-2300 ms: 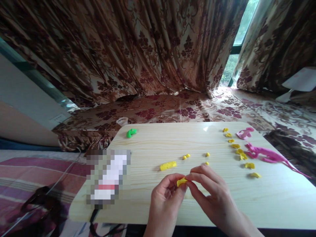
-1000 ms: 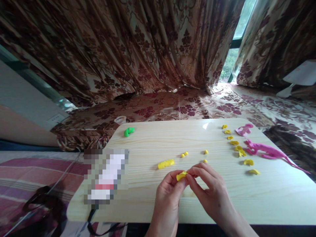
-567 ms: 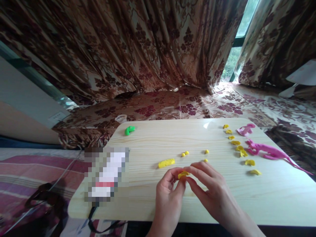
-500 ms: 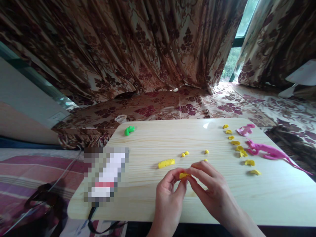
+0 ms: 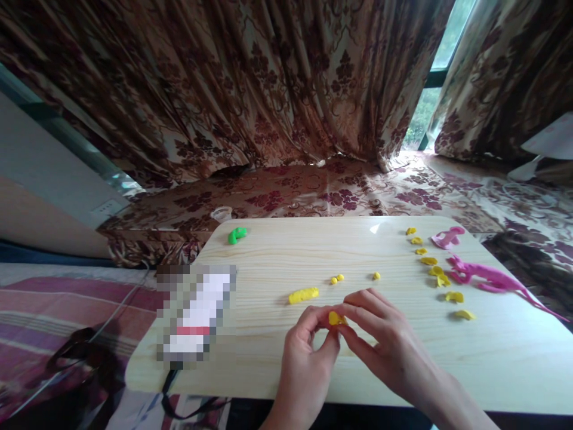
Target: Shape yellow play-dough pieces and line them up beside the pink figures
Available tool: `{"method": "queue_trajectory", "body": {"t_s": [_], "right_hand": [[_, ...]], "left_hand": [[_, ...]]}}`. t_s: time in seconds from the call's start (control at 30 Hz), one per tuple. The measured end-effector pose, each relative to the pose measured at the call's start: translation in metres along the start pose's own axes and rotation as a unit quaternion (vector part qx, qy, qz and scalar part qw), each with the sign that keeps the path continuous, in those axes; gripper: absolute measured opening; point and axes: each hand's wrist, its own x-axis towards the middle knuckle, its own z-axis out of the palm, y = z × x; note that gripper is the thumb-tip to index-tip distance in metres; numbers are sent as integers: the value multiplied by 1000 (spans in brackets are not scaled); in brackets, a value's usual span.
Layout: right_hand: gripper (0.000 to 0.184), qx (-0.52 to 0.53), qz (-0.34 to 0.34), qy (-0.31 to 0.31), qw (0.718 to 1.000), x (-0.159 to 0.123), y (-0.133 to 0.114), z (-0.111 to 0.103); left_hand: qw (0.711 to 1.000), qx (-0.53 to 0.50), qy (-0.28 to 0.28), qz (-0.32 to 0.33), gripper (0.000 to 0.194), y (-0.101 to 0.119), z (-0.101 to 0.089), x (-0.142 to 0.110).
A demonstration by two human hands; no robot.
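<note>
The yellow piece (image 5: 334, 318) is located above the near half of the counter (image 5: 250, 352), between both hands. Left hand (image 5: 308, 352): the grip pinches the left side of the piece between thumb and index finger. Right hand (image 5: 387, 337): the grip pinches the right side with the fingertips. Fine contact at the fingertips is partly hidden.

Just beyond the left hand lies a yellow roll (image 5: 303, 295). Past it sit a pair of small yellow balls (image 5: 333, 280), side by side; a single yellow ball (image 5: 376, 276) lies to their right. Further right, a row of curved yellow pieces (image 5: 455, 297) runs toward the far edge, alongside a long pink figure (image 5: 490, 279) and a paler pink piece (image 5: 449, 238).

At the far left corner is a green piece (image 5: 237, 235). A pixelated object (image 5: 197, 316) occupies the left edge. Beyond the counter hangs a floral curtain (image 5: 277, 83).
</note>
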Motion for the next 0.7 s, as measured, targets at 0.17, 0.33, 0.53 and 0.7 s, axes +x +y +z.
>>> {"method": "queue_trajectory", "body": {"t_s": [0.17, 0.33, 0.53, 0.7], "right_hand": [[18, 50, 34, -4, 998, 3, -5, -3], [23, 41, 24, -30, 998, 8, -10, -9], [18, 41, 15, -56, 997, 13, -15, -19], [15, 8, -22, -83, 996, 14, -17, -22]], "left_hand": [[1000, -21, -14, -11, 26, 5, -3, -2], [1000, 24, -5, -11, 25, 9, -5, -5], [999, 4, -34, -35, 23, 15, -9, -7], [997, 18, -63, -35, 26, 20, -12, -9]]}}
